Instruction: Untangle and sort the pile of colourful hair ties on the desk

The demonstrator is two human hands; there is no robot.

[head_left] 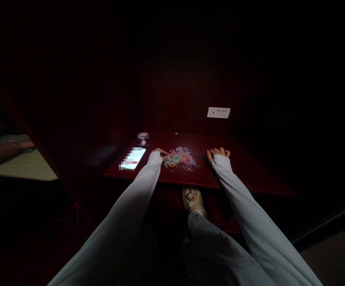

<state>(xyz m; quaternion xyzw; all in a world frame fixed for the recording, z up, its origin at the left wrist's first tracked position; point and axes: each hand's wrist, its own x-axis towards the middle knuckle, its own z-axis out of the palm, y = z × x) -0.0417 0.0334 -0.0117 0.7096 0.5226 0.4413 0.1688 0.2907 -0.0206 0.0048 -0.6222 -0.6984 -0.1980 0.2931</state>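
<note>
A loose heap of small colourful elastic hair ties (182, 158) lies on the dark red desk (200, 179). My left hand (159, 152) is at the heap's left edge, with thumb and finger a little apart and touching the outer ties. To the right of the heap, apart from it, my right hand (219, 152) rests on the desk with its fingers curled in. A ring shows on one finger. What those curled fingers may hold is hidden.
Left of the heap lies a lit phone (133, 158). Behind it stand a small clear round container (143, 136) and a pink item (143, 142). One green tie (176, 133) lies at the back. A wall socket (218, 113) is above. Another person's arm (8, 153) shows beyond the left partition.
</note>
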